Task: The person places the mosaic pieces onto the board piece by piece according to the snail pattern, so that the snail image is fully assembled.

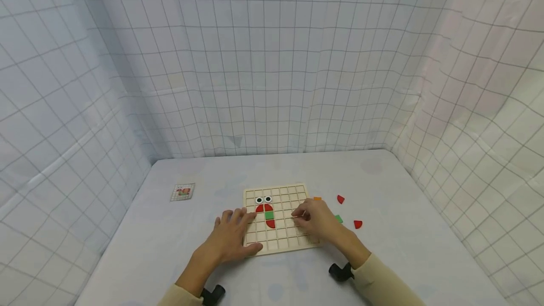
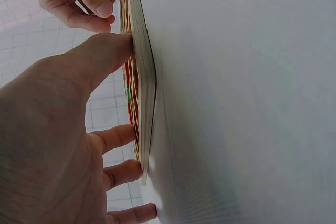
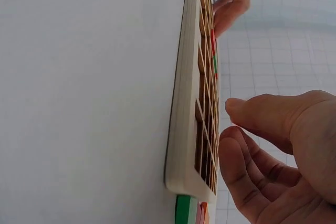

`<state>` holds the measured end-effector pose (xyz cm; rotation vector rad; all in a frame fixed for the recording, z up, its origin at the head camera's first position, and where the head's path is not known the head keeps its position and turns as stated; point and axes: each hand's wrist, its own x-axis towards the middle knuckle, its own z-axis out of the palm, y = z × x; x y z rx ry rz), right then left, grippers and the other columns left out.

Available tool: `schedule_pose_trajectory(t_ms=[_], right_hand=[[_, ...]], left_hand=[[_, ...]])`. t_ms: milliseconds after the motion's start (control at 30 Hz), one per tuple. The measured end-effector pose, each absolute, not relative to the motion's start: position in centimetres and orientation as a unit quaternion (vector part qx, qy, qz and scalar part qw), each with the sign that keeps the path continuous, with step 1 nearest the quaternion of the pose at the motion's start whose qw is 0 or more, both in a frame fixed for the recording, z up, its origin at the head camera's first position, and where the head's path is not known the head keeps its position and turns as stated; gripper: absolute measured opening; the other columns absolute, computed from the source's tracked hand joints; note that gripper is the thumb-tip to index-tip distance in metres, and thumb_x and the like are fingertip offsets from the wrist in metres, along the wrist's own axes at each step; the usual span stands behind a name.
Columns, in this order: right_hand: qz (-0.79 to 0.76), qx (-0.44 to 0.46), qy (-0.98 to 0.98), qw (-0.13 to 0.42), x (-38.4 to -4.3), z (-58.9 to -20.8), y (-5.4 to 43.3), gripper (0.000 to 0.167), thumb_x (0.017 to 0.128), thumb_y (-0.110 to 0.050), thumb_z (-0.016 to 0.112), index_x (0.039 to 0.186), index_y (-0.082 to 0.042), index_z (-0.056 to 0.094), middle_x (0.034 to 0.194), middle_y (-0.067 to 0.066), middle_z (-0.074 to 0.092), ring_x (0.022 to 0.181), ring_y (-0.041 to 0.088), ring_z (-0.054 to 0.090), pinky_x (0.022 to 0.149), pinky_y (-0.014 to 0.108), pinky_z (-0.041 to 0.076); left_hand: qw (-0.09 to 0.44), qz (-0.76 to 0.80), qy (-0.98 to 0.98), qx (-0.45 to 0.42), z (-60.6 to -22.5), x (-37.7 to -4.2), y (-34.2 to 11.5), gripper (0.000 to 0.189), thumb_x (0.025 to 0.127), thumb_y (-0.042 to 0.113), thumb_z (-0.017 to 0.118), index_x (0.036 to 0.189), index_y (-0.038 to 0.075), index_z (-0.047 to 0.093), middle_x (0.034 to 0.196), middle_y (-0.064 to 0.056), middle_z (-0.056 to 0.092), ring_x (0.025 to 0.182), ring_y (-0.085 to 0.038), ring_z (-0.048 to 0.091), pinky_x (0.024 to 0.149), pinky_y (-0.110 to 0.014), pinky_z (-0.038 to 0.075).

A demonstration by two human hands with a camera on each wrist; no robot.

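A wooden grid board point(image 1: 292, 244) lies on the table. Two white eye pieces point(image 1: 263, 199) sit on it above red rounded pieces point(image 1: 260, 208), with a green square point(image 1: 269, 215) and another red rounded piece point(image 1: 270, 224) below. My left hand point(image 1: 231, 237) rests spread at the board's left side, the thumb point(image 2: 113, 51) on the front edge and fingertips along the left edge. Above the board's right part hovers my right hand point(image 1: 316, 221), its fingers loosely bent. A gap shows between thumb and fingers point(image 3: 233, 153) in the right wrist view, with no piece visible there.
To the right of the board lie loose pieces: an orange one point(image 1: 317, 198), a green one point(image 1: 338, 218) and two red ones point(image 1: 341, 199). A picture card point(image 1: 182, 192) lies at the left. Grid-patterned curtains point(image 1: 272, 60) surround the table's back and sides.
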<state>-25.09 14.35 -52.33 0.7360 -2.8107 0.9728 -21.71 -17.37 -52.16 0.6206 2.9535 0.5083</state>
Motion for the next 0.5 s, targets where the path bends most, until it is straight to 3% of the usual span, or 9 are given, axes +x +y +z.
schedule_pose_trajectory(t_ms=[267,500], right_hand=[[0.326,0.223,-0.918,0.033,-25.0,-52.5,17.3,0.016,0.100,-0.006,0.090,0.115,-0.009,0.089,0.103,-0.004,0.080,0.081,0.001,0.058,0.072,0.020,0.053],[0.331,0.207,-0.920,0.023,-24.9,-52.6,19.6,0.019,0.099,-0.006,0.091,0.117,-0.006,0.088,0.107,0.004,0.078,0.084,0.006,0.063,0.074,0.021,0.056]], left_hand=[[0.043,0.170,0.964,0.202,-51.9,-21.6,-17.4,0.092,0.096,0.069,0.082,0.169,0.019,0.057,0.173,-0.022,0.053,0.156,-0.055,0.048,0.123,-0.089,0.040],[0.046,0.169,0.964,0.201,-52.0,-21.6,-17.4,0.092,0.096,0.069,0.081,0.170,0.019,0.057,0.173,-0.021,0.053,0.156,-0.055,0.049,0.124,-0.090,0.040]])
